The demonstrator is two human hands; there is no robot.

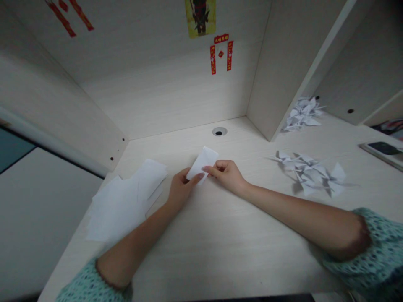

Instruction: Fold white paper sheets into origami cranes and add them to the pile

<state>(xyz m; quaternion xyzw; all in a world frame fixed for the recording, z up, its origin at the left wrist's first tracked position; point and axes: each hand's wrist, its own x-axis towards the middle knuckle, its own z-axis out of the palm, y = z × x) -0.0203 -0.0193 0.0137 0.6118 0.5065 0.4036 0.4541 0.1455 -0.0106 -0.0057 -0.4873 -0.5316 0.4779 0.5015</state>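
A small folded piece of white paper (202, 164) stands tilted above the desk, held between my two hands. My left hand (181, 188) pinches its lower edge with the fingertips. My right hand (227, 175) grips its right side between finger and thumb. Just left of my left hand lies a loose pile of white paper sheets (119, 201). To the right of my right hand lies a heap of folded white paper cranes (307, 174), and a second heap (302, 114) sits further back by the partition.
A pale wood-grain desk (201, 247) is walled by panels at the back and sides, with red paper decorations (221, 54) hung on the back one. A cable grommet (219, 131) is set in the desk. A phone (383, 148) lies on a flat board at the right edge.
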